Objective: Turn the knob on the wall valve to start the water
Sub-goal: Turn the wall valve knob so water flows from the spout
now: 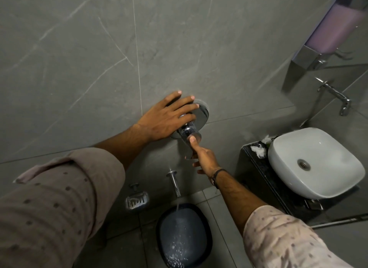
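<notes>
A chrome knob (188, 130) sticks out from a round chrome plate (203, 116) on the grey tiled wall. My left hand (166, 117) lies flat on the wall with its fingers spread over the knob's stem and the plate. My right hand (204, 158) reaches up from below, its thumb pressed on the knob's front face and the other fingers loose underneath. Below the knob a chrome spout (174, 183) pours a stream of water into a dark blue bucket (184, 236) on the floor.
A white basin (316, 164) sits on a dark counter (256, 174) at the right, with a wall tap (336, 96) and a purple soap dispenser (334, 28) above it. A metal soap dish (137, 200) hangs left of the spout.
</notes>
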